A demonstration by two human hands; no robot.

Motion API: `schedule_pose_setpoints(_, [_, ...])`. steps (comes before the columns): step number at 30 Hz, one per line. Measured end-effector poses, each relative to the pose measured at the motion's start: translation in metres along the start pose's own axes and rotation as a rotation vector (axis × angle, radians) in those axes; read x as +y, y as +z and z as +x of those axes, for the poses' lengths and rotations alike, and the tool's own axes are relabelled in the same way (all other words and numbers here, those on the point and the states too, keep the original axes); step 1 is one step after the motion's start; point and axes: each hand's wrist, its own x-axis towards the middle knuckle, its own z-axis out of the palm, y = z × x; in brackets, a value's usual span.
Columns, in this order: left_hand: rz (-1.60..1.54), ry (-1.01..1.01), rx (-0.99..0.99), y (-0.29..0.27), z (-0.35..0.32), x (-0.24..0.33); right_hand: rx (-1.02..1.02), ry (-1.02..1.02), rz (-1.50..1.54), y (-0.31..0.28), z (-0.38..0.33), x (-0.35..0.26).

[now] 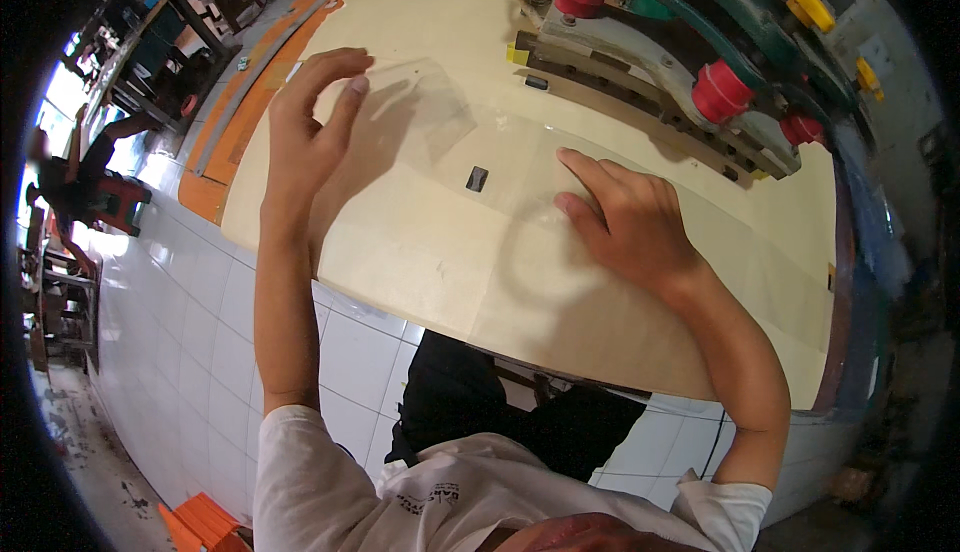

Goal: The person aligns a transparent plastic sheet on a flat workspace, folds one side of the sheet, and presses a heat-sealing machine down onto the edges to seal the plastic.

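My left hand (pixel 310 132) lifts the left part of a clear plastic film (pixel 430 122) off a cream worktable (pixel 400 252), fingers and thumb pinched on its edge. My right hand (pixel 625 217) lies flat on the film's right part, fingers spread, pressing it down. A small dark rectangular mark (pixel 477 179) shows on the table between my hands.
A green machine (pixel 700 62) with red round knobs (pixel 720 92) and yellow parts runs along the table's far right edge. White floor tiles (pixel 200 302) lie at left. A person (pixel 70 182) sits far left. Orange strips (pixel 230 132) border the table's left side.
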Motion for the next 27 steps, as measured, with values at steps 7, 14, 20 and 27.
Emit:
schedule_pose_setpoints(7, [-0.236,-0.322,0.272,0.008,-0.007,-0.027,0.050,0.016,0.020,0.003,0.002,-0.001])
schedule_pose_setpoints(14, [-0.187,-0.531,0.371,-0.005,-0.001,-0.028,-0.129,0.132,0.068,-0.002,0.009,0.000])
schedule_pose_setpoints(20, [-0.245,-0.543,0.369,-0.007,-0.003,-0.039,-0.243,0.216,0.064,-0.012,0.017,-0.005])
schedule_pose_setpoints(27, [-0.272,-0.531,0.455,-0.013,-0.005,-0.039,-0.306,0.173,0.036,-0.019,0.031,-0.005])
